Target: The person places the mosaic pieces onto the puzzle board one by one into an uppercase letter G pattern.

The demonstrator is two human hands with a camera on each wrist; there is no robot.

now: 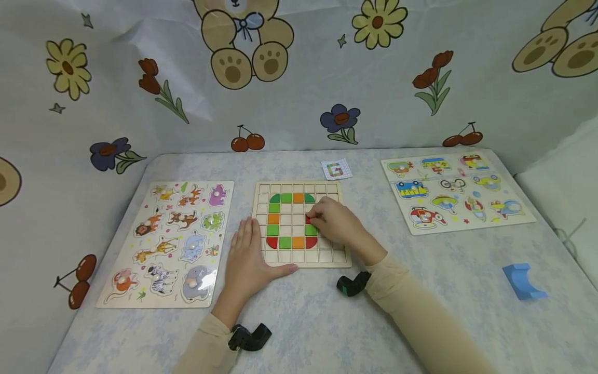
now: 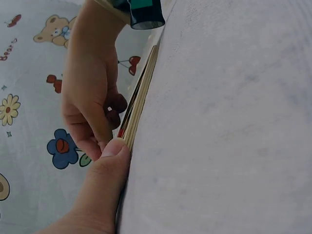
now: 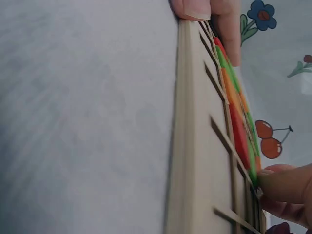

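Note:
A square wooden grid board (image 1: 327, 257) lies on the table, with red, green and orange tiles (image 1: 298, 242) set in its cells as a ring. My left hand (image 1: 245, 259) rests along the board's left side, fingers straight, its thumb (image 2: 114, 148) against the front edge. At the ring's right side, my right hand (image 1: 336, 221) pinches a small red tile (image 1: 308, 220) just above a green one. Its fingertips (image 3: 268, 181) are low over the grid in the right wrist view. Part of the ring's right column is hidden under this hand.
Left of the board lies an animal puzzle (image 1: 177, 228); a vehicle puzzle (image 1: 460, 195) lies at the back right. A small pattern card (image 1: 336, 169) sits behind the board. On the right is a blue curved block (image 1: 523, 281). A printed cloth (image 1: 289, 114) hangs behind the table.

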